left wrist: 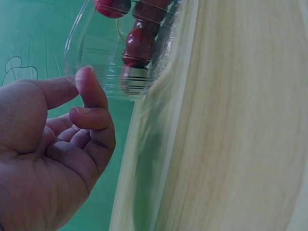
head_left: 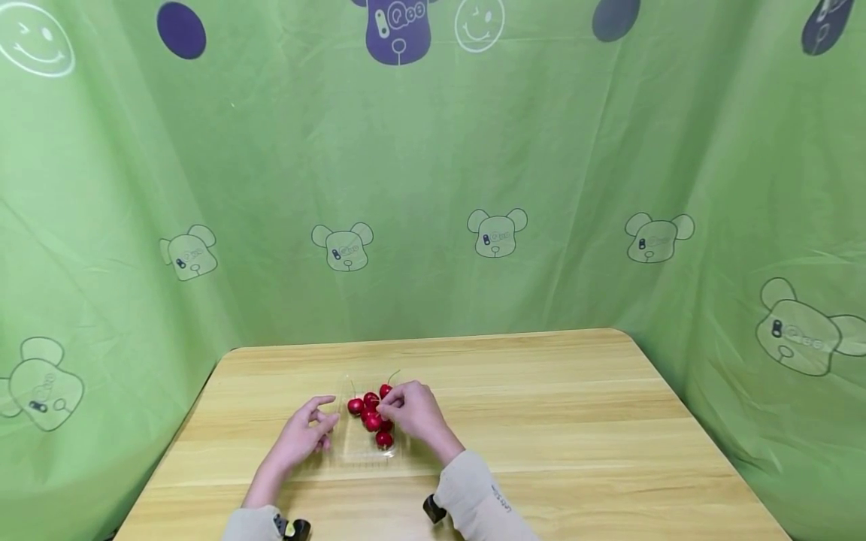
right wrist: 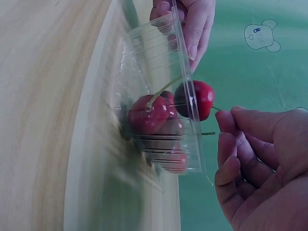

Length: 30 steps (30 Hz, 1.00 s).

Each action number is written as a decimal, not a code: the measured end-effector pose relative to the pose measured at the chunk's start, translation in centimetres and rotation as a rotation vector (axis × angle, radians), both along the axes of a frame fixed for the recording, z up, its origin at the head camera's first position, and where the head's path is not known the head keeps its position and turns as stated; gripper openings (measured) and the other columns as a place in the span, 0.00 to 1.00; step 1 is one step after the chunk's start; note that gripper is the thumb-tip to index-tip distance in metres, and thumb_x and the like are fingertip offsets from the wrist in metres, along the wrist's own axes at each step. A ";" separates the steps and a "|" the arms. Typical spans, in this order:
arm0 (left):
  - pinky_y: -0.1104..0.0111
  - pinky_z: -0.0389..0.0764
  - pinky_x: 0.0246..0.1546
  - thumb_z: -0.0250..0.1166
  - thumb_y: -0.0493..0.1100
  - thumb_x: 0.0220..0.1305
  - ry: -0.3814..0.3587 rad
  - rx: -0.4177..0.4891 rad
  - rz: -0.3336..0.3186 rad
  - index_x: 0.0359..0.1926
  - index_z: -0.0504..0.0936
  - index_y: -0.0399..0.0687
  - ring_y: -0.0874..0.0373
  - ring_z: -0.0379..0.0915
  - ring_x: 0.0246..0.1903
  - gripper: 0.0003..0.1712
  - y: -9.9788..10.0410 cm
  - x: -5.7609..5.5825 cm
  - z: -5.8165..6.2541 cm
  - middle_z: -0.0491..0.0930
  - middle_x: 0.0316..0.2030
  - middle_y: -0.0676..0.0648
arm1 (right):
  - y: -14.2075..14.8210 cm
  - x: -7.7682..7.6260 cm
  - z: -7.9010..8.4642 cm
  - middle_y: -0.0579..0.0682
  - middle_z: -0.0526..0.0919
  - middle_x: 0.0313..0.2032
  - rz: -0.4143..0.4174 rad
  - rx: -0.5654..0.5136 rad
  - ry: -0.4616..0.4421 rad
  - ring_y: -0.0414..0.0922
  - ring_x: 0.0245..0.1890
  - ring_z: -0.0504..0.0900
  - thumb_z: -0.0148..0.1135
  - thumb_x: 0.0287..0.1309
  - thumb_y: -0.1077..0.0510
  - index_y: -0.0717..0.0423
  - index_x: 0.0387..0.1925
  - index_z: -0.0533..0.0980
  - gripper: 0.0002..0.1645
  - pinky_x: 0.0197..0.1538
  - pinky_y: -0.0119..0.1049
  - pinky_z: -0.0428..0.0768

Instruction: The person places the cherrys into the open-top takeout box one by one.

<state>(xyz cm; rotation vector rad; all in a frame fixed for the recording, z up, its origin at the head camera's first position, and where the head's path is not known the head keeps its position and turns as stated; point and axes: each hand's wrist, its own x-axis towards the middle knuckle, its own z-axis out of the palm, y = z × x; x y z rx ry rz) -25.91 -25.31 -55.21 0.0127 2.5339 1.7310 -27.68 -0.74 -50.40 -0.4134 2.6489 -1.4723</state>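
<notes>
Red cherries [head_left: 373,421] with thin stems lie in a transparent plastic container [head_left: 355,448] on the table. My right hand [head_left: 411,409] is over the container's right side. Its thumb and index finger pinch the stem of one cherry [right wrist: 204,100], which is at rim height in the right wrist view. To the left of the container is my left hand [head_left: 306,430], its thumb and index finger apart in the head view. In the left wrist view its fingertips [left wrist: 85,72] are right at the container's rim, with the other fingers loosely bent.
The container stands on a light wooden table [head_left: 541,421], toward its left half. Green fabric [head_left: 419,150] with printed bear heads and smiley faces hangs behind the table and on both sides. Black straps with devices [head_left: 434,509] are at both wrists, by the light sleeves [head_left: 480,496].
</notes>
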 end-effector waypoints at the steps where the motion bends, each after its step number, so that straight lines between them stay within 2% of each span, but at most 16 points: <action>1: 0.70 0.77 0.21 0.64 0.39 0.73 0.000 0.001 -0.001 0.74 0.66 0.37 0.56 0.77 0.22 0.32 0.0 0.0 0.0 0.83 0.38 0.38 | 0.0 0.0 -0.1 0.43 0.83 0.26 0.001 0.000 0.000 0.40 0.26 0.77 0.73 0.61 0.60 0.53 0.31 0.87 0.03 0.29 0.30 0.76; 30: 0.70 0.78 0.22 0.63 0.39 0.74 -0.001 0.005 -0.010 0.74 0.67 0.38 0.55 0.78 0.23 0.32 -0.1 -0.2 -0.2 0.82 0.36 0.38 | -0.6 -0.1 -1.1 0.41 0.85 0.26 0.019 0.018 0.018 0.37 0.26 0.78 0.73 0.61 0.58 0.50 0.31 0.89 0.03 0.32 0.31 0.77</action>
